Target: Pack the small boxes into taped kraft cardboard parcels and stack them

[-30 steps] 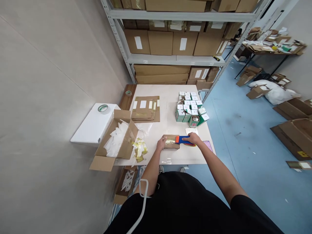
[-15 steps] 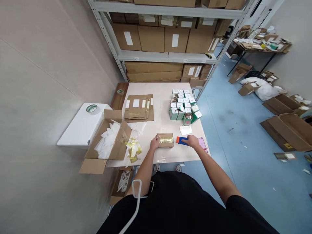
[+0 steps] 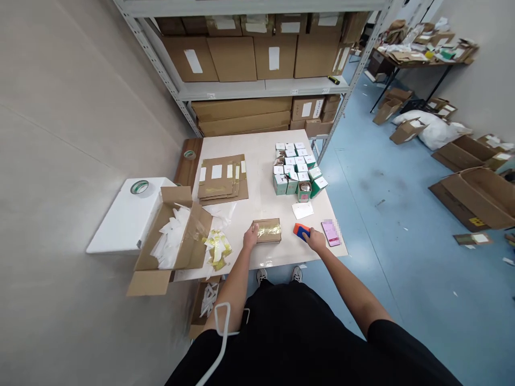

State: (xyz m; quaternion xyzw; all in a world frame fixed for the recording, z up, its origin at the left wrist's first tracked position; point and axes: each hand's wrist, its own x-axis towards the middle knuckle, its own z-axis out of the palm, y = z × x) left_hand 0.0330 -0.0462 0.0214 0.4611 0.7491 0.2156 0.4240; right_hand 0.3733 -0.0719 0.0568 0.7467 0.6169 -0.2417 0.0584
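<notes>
A small cardboard box (image 3: 269, 230) with shiny tape across its top lies near the table's front edge. My left hand (image 3: 251, 236) grips its left end. To the right, my right hand (image 3: 316, 239) is closed around a blue-and-orange handheld tool (image 3: 301, 231), whose exact kind I cannot make out. The tool is apart from the box, just above or on the table. Close to my right hand lies a phone (image 3: 331, 232) with a pink screen. A white paper slip (image 3: 302, 209) rests behind the tool.
Several green-and-white small boxes (image 3: 298, 167) stand at the back right of the table (image 3: 261, 187). Flattened cardboard (image 3: 223, 179) lies back left. An open carton (image 3: 197, 236) with white strips, crumpled yellow tape (image 3: 218, 249) and a tape roll (image 3: 139, 186) are at left. Shelving (image 3: 261, 88) stands behind.
The tool in my right hand has turned, its orange end now pointing more up and left. My right hand has shifted slightly away from the box, and the phone shows more fully. The view has shifted.
</notes>
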